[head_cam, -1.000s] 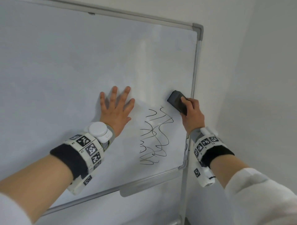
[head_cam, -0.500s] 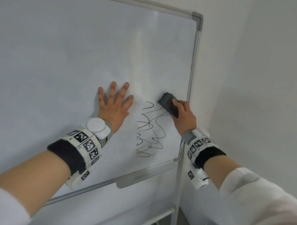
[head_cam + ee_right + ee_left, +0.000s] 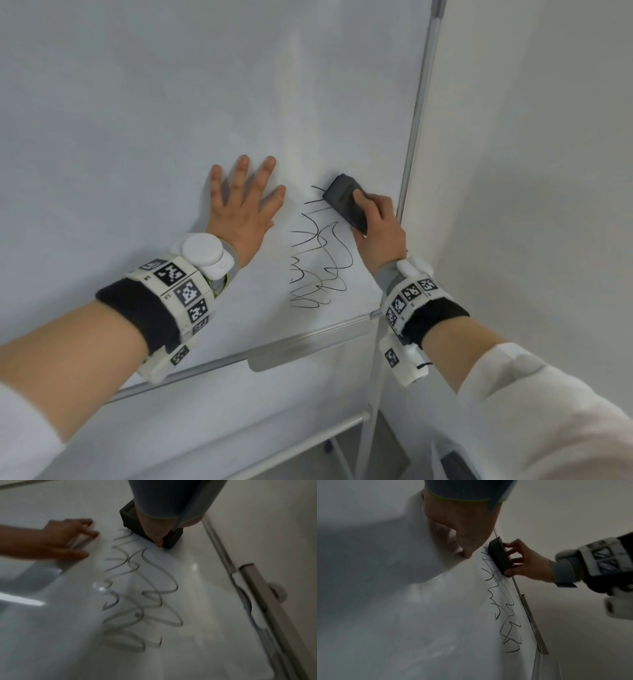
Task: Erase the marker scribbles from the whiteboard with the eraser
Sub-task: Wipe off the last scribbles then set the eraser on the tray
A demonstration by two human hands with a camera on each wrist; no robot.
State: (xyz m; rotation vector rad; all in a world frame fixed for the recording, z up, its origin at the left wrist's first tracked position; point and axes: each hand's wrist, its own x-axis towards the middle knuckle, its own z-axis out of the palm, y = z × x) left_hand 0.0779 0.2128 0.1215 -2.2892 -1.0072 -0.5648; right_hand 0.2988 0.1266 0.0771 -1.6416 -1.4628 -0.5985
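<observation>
Black marker scribbles [image 3: 318, 257] [image 3: 503, 608] [image 3: 140, 591] run down the lower right part of the whiteboard [image 3: 154, 120]. My right hand [image 3: 378, 224] grips a dark grey eraser [image 3: 346, 200] [image 3: 500, 555] [image 3: 132, 519] and holds it flat on the board at the top of the scribbles. The top strokes beside the eraser look cut short. My left hand [image 3: 245, 202] lies flat on the board with its fingers spread, just left of the scribbles. The left thumb [image 3: 467, 550] touches the board close to the eraser.
The board's metal frame [image 3: 416, 113] runs just right of the eraser. A grey pen tray [image 3: 308, 351] hangs on the lower edge. A pale wall [image 3: 531, 154] stands close on the right. Stand bars [image 3: 308, 442] cross below the board.
My right hand has carried the eraser leftward from the board's right edge onto the top of the scribbles, and the top right strokes are gone. The left hand stays pressed on the board.
</observation>
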